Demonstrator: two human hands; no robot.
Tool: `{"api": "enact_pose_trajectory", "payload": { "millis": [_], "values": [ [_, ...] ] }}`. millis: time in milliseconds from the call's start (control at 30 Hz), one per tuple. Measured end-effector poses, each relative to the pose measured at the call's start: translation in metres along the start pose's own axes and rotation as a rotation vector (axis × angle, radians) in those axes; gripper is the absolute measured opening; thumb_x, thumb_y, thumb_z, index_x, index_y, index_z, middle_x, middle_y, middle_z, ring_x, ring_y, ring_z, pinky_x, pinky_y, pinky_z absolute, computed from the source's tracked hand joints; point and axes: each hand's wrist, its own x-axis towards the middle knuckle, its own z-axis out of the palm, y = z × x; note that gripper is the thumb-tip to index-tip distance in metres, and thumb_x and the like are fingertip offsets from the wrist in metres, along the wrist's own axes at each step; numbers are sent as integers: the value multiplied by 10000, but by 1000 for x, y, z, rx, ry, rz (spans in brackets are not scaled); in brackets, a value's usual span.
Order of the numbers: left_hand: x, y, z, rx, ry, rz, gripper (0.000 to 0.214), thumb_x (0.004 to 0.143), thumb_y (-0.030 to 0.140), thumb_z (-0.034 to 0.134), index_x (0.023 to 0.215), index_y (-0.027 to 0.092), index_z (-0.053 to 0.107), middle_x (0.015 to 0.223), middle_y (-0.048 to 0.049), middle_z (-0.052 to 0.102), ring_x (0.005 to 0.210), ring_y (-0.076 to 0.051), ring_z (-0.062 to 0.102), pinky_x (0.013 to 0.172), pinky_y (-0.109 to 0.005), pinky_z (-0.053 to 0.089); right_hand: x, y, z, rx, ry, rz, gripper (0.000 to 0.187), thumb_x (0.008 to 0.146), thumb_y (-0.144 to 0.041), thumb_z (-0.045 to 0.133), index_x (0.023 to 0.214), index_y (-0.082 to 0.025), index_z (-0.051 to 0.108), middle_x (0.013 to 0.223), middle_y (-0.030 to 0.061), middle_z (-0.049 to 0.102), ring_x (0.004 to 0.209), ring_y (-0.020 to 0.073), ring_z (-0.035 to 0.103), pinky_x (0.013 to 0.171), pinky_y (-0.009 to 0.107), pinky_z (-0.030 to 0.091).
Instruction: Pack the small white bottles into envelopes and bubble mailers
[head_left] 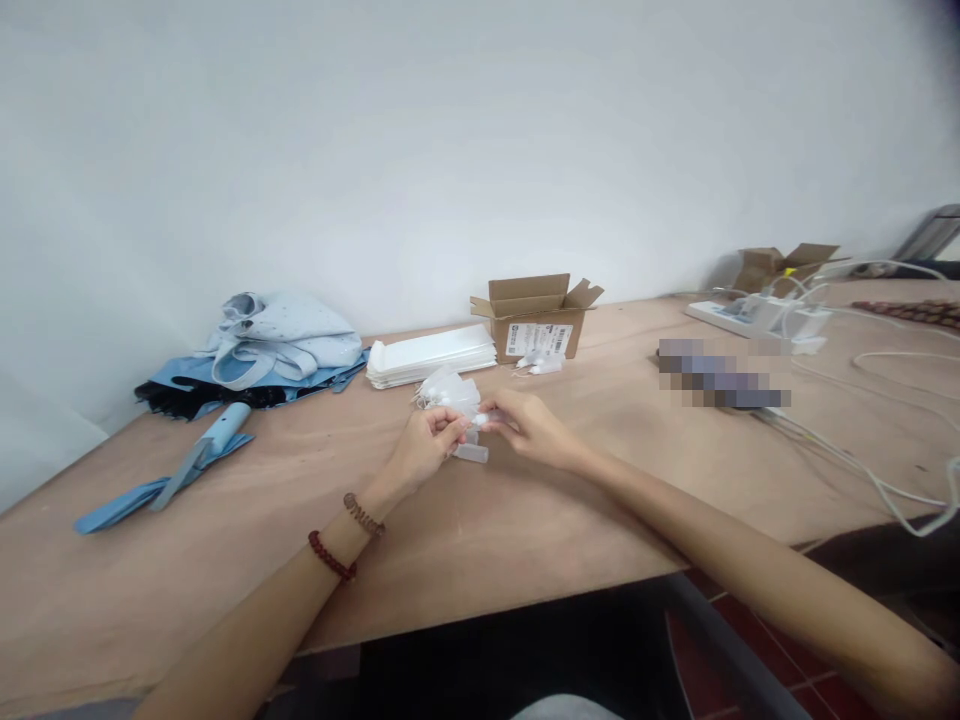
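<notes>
Both of my hands meet over the middle of the table. My left hand (431,440), with two beaded bracelets at the wrist, pinches with thumb and forefinger; what it holds is too small to tell. My right hand (529,428) is closed around a small translucent plastic tube with a white end (481,420), which points toward my left fingertips. Just behind the hands lies a pile of similar translucent tubes (444,385), with thin white strings at its left. Another translucent tube (472,454) rests on the table just below my fingers.
Behind the pile lie a stack of white envelopes or sheets (431,352) and an open cardboard box (536,330), with several tubes (546,365) before it. Left are a blue umbrella (180,385), cloth bag (289,335) and blue sleeve (199,455). Right are a power strip (724,318) and cables.
</notes>
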Motion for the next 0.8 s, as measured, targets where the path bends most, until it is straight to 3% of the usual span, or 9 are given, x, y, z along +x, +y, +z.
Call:
{"api": "enact_pose_trajectory", "payload": {
  "millis": [333,533,700,800],
  "values": [
    [4,6,-1,-36,36,-26,327,723,454,675,697,135,606,559,27,523,427,-50,364,422,-207,264,7,3,-6,-16,3,34,72,832,-168,561,899,-179,583,881,65,672,813,189,604,721,305,438],
    [3,8,-11,-98,149,-28,358,757,466,649,747,108,663,598,0,558,429,-46,389,422,-211,251,2,5,-8,45,17,89,77,843,-209,570,904,-175,600,882,67,680,789,184,602,685,301,437],
    [1,7,-6,-61,14,-32,316,732,443,685,733,129,651,580,9,557,426,-50,375,425,-210,255,1,0,-4,70,3,72,105,863,-243,563,941,-181,599,917,65,676,795,171,601,669,281,434],
    [1,6,-5,-39,20,-36,320,721,446,690,714,132,631,573,13,551,424,-51,372,429,-210,263,3,0,-4,53,6,57,144,868,-290,578,955,-177,600,913,63,667,800,170,597,680,280,437]
  ]
}}
